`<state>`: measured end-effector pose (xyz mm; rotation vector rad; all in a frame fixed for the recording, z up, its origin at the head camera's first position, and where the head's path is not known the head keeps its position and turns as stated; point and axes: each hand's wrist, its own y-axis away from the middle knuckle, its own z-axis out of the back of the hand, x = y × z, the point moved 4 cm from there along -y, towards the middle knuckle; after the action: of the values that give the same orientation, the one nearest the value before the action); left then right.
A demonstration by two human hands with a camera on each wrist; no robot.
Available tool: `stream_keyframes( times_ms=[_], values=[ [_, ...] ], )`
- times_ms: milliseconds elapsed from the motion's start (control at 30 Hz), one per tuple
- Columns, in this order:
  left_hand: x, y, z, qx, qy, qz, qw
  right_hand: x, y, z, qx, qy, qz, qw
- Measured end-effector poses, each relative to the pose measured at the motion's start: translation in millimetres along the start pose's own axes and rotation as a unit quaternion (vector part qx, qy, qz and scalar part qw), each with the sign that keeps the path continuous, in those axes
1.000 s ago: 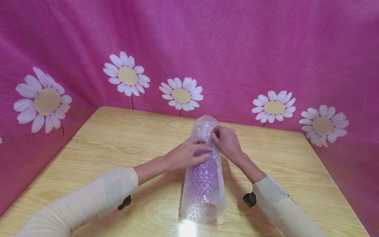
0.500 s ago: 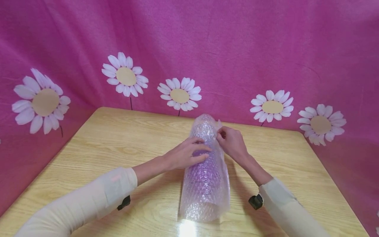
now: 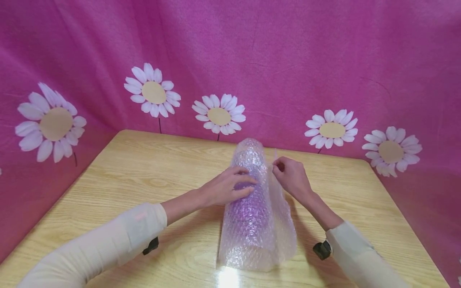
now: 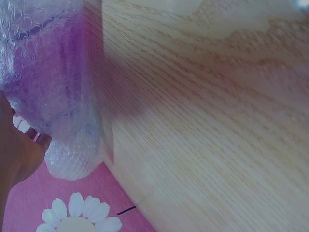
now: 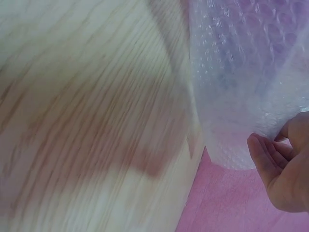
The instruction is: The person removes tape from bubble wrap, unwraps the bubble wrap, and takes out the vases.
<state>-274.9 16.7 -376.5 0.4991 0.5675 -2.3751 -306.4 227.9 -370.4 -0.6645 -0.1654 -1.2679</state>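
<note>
A purple object, its kind blurred by the wrap, lies inside a roll of clear bubble wrap that points away across the table. My left hand rests on top of the roll with its fingers spread over it. To the right, my right hand pinches the loose edge of the bubble wrap between thumb and fingertips, holding that flap away from the roll. In the right wrist view the fingertips meet at the edge of the sheet.
The roll lies on a wood-grain table. Behind and beside the table hangs a magenta cloth printed with white daisies. The far end of the roll reaches close to the table's back edge.
My right hand has moved right and slightly nearer, peeling the bubble wrap's edge off the roll, so a flap now stands out. The left hand stays almost where it was.
</note>
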Motion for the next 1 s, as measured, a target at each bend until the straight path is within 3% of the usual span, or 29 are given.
stream_keyframes(
  times_ms=[467, 1000],
  values=[
    [0.2, -1.0, -1.1, 0.006, 0.002, 0.002, 1.0000, -20.1, 13.0, 6.9, 0.026, 0.010, -0.022, 0.999],
    [-0.2, -0.7, -1.2, -0.002, -0.003, -0.006, 1.0000, -39.0, 23.6, 10.7, 0.028, 0.041, -0.031, 0.998]
  ],
)
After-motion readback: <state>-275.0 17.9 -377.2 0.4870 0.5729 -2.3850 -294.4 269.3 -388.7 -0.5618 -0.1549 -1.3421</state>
